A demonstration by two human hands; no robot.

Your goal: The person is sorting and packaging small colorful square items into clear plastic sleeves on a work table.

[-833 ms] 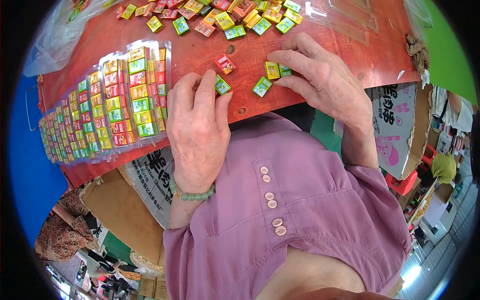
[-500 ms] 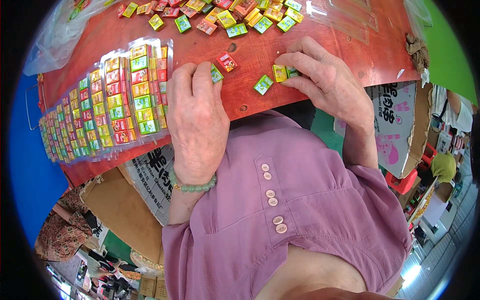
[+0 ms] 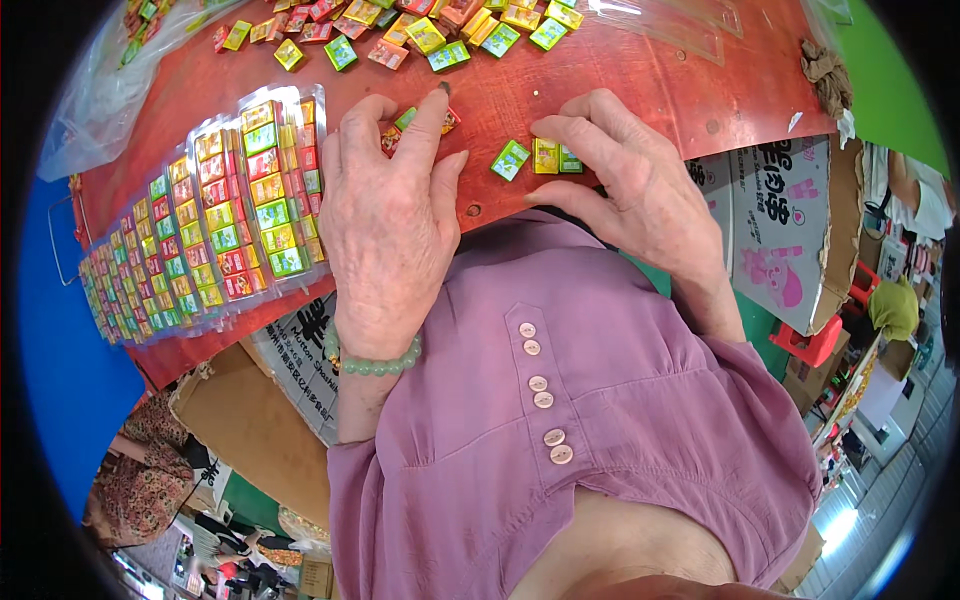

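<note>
On the red desk [image 3: 620,75], both hands lie palm down near its front edge. Left hand [image 3: 390,225] rests flat with its fingers [image 3: 428,125] spread apart, their tips over two or three small boxes [image 3: 405,125], red and green, that mostly hide beneath them; whether any is pinched cannot be told. Right hand [image 3: 625,175] has its fingers bent and drawn together, the tips touching a yellow box [image 3: 546,155] with a green box [image 3: 570,160] just behind it. Another green box [image 3: 510,160] lies loose between the two hands, apart from both. Just left of the left hand sits a row of clear plastic trays [image 3: 215,230] packed with coloured boxes in rows. Along the far edge lies a scatter of loose boxes [image 3: 420,35]. A green bead bracelet [image 3: 372,364] circles the left wrist.
</note>
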